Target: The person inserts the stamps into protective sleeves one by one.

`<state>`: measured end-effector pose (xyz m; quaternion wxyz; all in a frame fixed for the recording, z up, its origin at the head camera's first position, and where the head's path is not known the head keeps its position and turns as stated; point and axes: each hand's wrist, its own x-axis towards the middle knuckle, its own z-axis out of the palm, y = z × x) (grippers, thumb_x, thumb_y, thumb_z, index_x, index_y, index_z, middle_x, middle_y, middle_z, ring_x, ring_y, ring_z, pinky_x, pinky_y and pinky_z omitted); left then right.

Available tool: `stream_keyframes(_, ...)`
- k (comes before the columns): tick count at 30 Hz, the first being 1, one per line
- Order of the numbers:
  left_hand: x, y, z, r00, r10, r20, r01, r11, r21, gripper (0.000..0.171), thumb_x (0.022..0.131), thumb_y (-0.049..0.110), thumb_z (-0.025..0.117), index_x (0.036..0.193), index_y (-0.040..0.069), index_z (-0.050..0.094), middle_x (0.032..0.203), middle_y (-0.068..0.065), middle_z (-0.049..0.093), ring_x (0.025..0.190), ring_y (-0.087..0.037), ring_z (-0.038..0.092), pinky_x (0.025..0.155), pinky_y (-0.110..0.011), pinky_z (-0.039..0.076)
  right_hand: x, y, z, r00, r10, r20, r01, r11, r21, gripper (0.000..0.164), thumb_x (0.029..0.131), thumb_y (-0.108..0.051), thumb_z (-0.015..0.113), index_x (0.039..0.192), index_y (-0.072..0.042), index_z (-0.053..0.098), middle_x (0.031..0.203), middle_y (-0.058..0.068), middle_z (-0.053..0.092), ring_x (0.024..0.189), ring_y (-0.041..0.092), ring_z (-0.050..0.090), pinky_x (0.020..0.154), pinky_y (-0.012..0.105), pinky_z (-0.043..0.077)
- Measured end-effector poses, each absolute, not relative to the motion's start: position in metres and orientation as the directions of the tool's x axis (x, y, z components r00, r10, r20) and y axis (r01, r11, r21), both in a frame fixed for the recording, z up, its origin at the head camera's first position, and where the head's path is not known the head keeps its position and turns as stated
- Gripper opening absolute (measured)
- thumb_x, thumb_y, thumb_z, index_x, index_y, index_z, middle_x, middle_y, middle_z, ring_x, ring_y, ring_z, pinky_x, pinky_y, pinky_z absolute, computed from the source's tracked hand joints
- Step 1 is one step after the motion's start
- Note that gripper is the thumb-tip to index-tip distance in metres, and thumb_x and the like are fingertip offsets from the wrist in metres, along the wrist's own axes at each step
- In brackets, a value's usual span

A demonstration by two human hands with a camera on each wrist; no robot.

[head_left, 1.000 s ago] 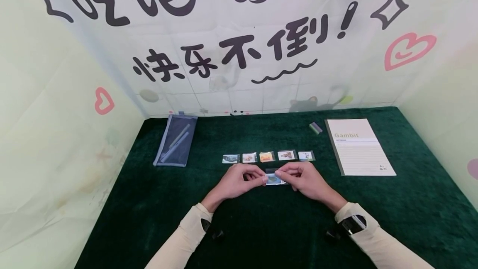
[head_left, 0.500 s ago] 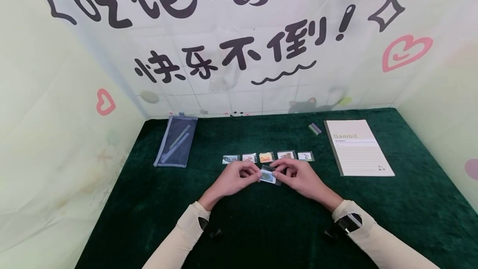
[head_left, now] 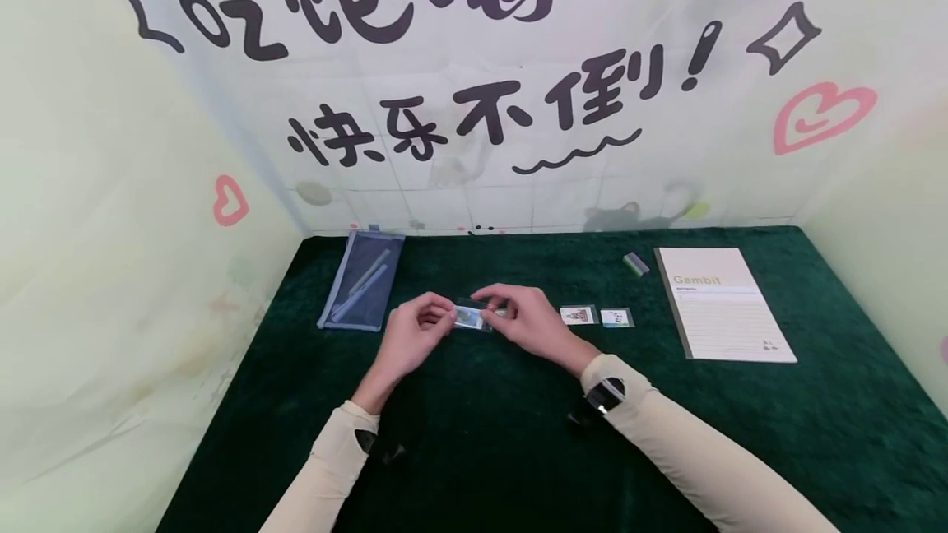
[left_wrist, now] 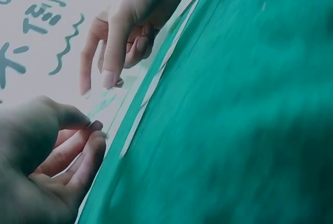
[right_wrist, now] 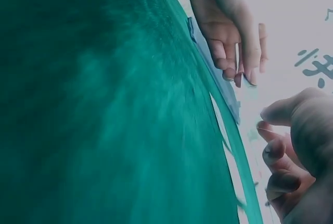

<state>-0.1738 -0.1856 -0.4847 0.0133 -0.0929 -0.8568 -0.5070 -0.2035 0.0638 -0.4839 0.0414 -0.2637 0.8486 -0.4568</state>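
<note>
A small blue picture card (head_left: 469,317) in a clear sleeve is held up between the two hands. The left hand (head_left: 410,334) pinches its left edge between thumb and fingers. On the other edge, the right hand (head_left: 532,321) grips with thumb and forefinger. In the left wrist view the left hand (left_wrist: 57,156) is near and the right hand (left_wrist: 127,34) lies beyond, the card pale and washed out between them. Right of the right hand lie two sleeved cards, one with a brownish picture (head_left: 578,316) and one mostly white (head_left: 616,318). The right hand hides most of the row's other cards.
A dark green cloth (head_left: 474,434) covers the table. At the back left lies a blue mesh pouch (head_left: 363,282) with pens inside. A small purple and green block (head_left: 635,264) and a white notebook (head_left: 726,303) lie to the right. A printed backdrop (head_left: 474,163) stands behind.
Both hands have carried the blue card left and farther back, to the left part of the row. The right hand now covers cards that showed before. The head view has shifted slightly.
</note>
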Motion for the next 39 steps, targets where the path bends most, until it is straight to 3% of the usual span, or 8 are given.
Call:
stream_keyframes(5,-0.179,-0.208,-0.482,-0.986,0.061,0.156,0.162,0.578,0.800,0.009,0.104,0.025,0.076,0.109,0.018,0.078,0.103,-0.002,0.081,0.094,-0.015,0.076,0.081,-0.022,0.061,-0.216,0.035,-0.485,-0.858,-0.486,0.169,-0.422,0.478,-0.770,0.028,0.102,-0.024,0.076,0.130,-0.030,0.075,0.098,-0.010,0.072,0.064,0.013,0.062,0.058,0.030,0.053)
stream_keyframes(12,-0.182,-0.225,-0.479,-0.986,-0.034,0.162,0.094,0.689,0.719,0.011,0.103,0.023,0.077,0.108,0.014,0.078,0.100,-0.005,0.082,0.085,-0.017,0.073,0.077,-0.027,0.057,-0.227,0.003,-0.487,-0.867,-0.480,0.132,-0.404,0.525,-0.749,0.026,0.104,-0.028,0.075,0.131,-0.027,0.074,0.096,-0.011,0.073,0.066,0.011,0.062,0.061,0.029,0.051)
stream_keyframes(15,-0.182,-0.227,-0.480,-0.986,-0.031,0.166,0.095,0.713,0.694,0.012,0.103,0.021,0.077,0.109,0.012,0.076,0.100,-0.006,0.082,0.082,-0.017,0.071,0.075,-0.027,0.056,-0.229,-0.003,-0.488,-0.876,-0.468,0.115,-0.393,0.556,-0.732,0.027,0.104,-0.028,0.076,0.131,-0.025,0.074,0.095,-0.011,0.073,0.069,0.011,0.062,0.065,0.030,0.052)
stream_keyframes(22,-0.184,-0.226,-0.484,-0.992,-0.010,0.128,0.073,0.779,0.623,0.012,0.101,0.019,0.078,0.110,0.013,0.075,0.095,-0.004,0.079,0.076,-0.016,0.064,0.069,-0.030,0.052,-0.229,-0.012,-0.491,-0.900,-0.426,0.094,-0.390,0.690,-0.610,0.020,0.102,-0.030,0.078,0.121,-0.026,0.078,0.100,-0.008,0.070,0.092,0.012,0.061,0.082,0.033,0.053)
stream_keyframes(29,-0.186,-0.226,-0.486,-0.997,-0.013,0.077,0.034,0.817,0.576,0.018,0.099,0.018,0.080,0.115,0.015,0.074,0.096,-0.003,0.074,0.075,-0.018,0.060,0.066,-0.033,0.049,-0.226,-0.014,-0.492,-0.875,-0.457,0.159,-0.471,0.732,-0.492,0.013,0.102,-0.031,0.078,0.112,-0.025,0.084,0.113,-0.003,0.073,0.099,0.015,0.058,0.086,0.033,0.053)
stream_keyframes(39,-0.183,-0.219,-0.481,-0.993,-0.009,0.114,0.056,0.829,0.556,0.021,0.099,0.017,0.079,0.119,0.015,0.073,0.100,-0.003,0.072,0.081,-0.020,0.061,0.069,-0.033,0.049,-0.219,0.000,-0.493,-0.863,-0.478,0.160,-0.482,0.689,-0.542,0.016,0.104,-0.034,0.075,0.116,-0.026,0.082,0.121,-0.003,0.071,0.110,0.015,0.058,0.097,0.039,0.051)
